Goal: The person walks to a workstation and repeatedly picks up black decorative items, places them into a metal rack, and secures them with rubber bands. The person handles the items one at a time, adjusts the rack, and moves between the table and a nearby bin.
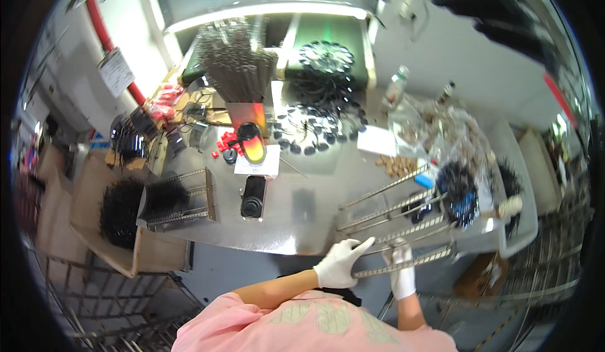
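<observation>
Both hands wear white gloves. My left hand (pixel 339 262) grips the near end of a long metal toothed rack (pixel 403 265) at the table's front edge. My right hand (pixel 401 270) holds the same rack a little further along, from below. The rack belongs to a frame of several parallel metal bars (pixel 391 210) running up to the right. A cluster of small black round parts (pixel 457 191) sits at the frame's far end.
The steel table (pixel 302 219) carries a black phone (pixel 253 197), a red-yellow cup (pixel 251 143), scattered black parts (pixel 315 131) and a bundle of metal rods (pixel 236 62). A rack of black parts (pixel 170 197) stands left, cardboard boxes (pixel 101 213) beside it.
</observation>
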`<state>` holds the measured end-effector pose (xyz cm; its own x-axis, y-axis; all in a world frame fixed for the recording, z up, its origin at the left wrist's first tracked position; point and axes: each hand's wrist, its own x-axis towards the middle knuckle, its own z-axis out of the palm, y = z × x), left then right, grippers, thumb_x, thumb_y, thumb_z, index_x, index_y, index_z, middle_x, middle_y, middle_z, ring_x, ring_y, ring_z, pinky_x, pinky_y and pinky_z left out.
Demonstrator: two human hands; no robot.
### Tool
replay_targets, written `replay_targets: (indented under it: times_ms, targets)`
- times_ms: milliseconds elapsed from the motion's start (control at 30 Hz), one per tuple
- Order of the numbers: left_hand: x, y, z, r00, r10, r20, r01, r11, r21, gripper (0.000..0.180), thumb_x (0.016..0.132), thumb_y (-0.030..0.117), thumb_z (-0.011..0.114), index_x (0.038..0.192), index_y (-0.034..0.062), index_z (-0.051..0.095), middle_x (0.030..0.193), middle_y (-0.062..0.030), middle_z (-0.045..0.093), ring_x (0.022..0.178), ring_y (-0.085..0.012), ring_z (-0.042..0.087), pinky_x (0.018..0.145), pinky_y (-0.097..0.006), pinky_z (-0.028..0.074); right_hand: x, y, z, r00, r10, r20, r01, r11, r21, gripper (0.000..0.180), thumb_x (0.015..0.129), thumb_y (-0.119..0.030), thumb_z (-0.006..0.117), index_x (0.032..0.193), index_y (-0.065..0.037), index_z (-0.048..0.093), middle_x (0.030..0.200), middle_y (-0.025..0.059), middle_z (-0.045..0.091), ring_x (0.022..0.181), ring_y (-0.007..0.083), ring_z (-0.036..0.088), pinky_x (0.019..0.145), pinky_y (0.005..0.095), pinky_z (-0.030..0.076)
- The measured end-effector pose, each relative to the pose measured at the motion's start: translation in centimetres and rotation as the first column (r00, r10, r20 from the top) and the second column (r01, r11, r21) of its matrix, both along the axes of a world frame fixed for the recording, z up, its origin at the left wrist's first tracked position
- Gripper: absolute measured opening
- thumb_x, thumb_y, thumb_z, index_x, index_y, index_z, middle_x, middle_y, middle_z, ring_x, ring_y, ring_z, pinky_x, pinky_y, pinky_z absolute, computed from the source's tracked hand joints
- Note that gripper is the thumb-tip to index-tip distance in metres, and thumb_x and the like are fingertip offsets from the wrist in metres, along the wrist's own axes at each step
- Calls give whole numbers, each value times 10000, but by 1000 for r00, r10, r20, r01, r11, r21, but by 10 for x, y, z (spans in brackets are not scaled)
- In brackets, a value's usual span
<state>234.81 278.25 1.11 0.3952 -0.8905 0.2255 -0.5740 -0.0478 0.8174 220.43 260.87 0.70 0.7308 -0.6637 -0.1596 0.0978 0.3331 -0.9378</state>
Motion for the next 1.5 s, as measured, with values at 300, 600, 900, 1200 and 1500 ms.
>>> replay_targets:
  times_ms: [300,600,900,1200,1500]
  targets:
    - [90,24,-83,919,-13,394,-122,941,316,736,706,174,735,1426,167,580,1046,-201,656,952,-393,683,797,-504,521,144,-10,7,408,781,-473,-903,422,-82,299,1007,-155,596,1227,17,703,1139,102,743,1044,183,691,954,325,531]
    - [200,152,-29,843,376,384,-426,904,49,150,923,275,649,991,152,702,876,-126,709,795,-354,711,710,-491,565,413,184,70,427,871,-242,-568,51,-821,325,943,-61,685,1268,-55,673,1083,141,713,961,265,696,849,357,553]
    - [545,347,-34,625,666,407,-676,201,709,1267,768,683,779,1667,93,109,1331,-247,672,1138,-391,707,1009,-447,539,754,410,-19,663,606,-440,-722,363,-589,692,981,-402,624,1556,-67,433,1494,221,563,1374,322,556,1115,414,438]
    - [570,344,-56,656,721,222,-697,466,544,1311,712,548,846,1651,8,106,1176,-271,675,1061,-404,694,942,-484,556,861,388,-87,687,246,-684,-707,8,-708,1169,704,-676,800,1631,-142,331,1350,255,659,1253,408,635,1079,460,493]
    - [515,353,10,767,561,311,-641,694,328,1040,736,460,791,1539,-38,357,1090,-226,654,1010,-367,665,854,-448,550,795,376,-27,843,385,-375,-490,267,-830,984,639,-292,937,1482,-24,507,1334,222,614,1249,362,595,1106,426,469]
